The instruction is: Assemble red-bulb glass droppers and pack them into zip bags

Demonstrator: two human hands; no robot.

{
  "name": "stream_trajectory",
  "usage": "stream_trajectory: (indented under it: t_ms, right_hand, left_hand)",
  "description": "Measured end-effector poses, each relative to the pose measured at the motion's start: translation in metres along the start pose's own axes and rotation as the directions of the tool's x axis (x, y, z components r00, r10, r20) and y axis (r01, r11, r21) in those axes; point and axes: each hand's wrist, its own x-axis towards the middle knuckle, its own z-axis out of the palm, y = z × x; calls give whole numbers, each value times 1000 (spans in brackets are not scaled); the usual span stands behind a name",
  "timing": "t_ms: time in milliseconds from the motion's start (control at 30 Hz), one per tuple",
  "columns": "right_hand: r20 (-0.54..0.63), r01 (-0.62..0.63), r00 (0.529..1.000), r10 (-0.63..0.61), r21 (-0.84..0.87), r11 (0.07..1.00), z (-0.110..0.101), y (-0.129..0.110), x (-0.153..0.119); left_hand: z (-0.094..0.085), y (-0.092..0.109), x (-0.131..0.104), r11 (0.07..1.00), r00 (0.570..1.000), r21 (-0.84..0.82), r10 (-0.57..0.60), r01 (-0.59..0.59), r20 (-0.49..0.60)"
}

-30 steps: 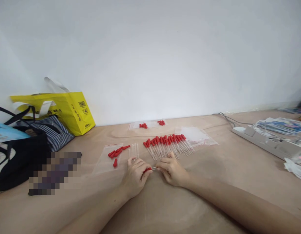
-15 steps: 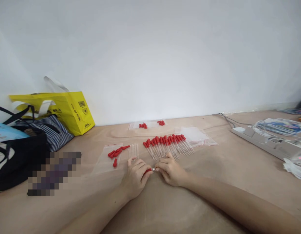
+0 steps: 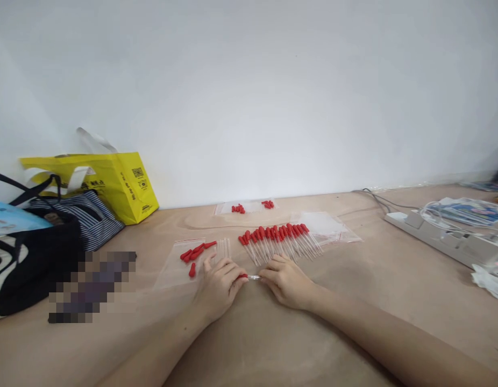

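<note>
My left hand is closed on a red rubber bulb, mostly hidden by the fingers. A clear glass dropper tube runs from the bulb into the pinched fingers of my right hand. The tube lies level, just above the table or on it; I cannot tell which. Just beyond my hands, a row of droppers with red bulbs lies side by side. Left of them are several bare glass tubes and loose red bulbs on a clear zip bag.
Against the wall, another clear bag holds small red bulbs. Flat plastic bags lie behind the row. A yellow bag and a striped bag stand left. On the right are a power strip with cables and a crumpled tissue.
My hands have drawn slightly apart, the left one shifting left, and more of the clear tube shows between them. The view has shifted a little.
</note>
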Motion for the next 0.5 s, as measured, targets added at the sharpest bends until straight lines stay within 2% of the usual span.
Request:
stream_trajectory:
  t_ms: [67,133,233,400,500]
  right_hand:
    - [4,-76,997,76,65,995,-1,4,6]
    - [0,-206,978,209,157,966,-4,10,18]
    - [3,-409,909,418,215,887,-6,19,44]
    - [17,-635,773,635,37,772,6,16,78]
    - [33,-668,741,670,-54,742,15,11,84]
  left_hand:
    - [-1,-6,0,995,996,75,-59,64,-62]
    - [-2,-14,0,969,980,179,-146,170,-138]
    - [-6,-28,-2,906,952,300,-261,298,-160]
    - [-23,-53,-5,798,897,413,-418,438,-143]
    - [-34,-70,-9,745,862,447,-486,495,-145]
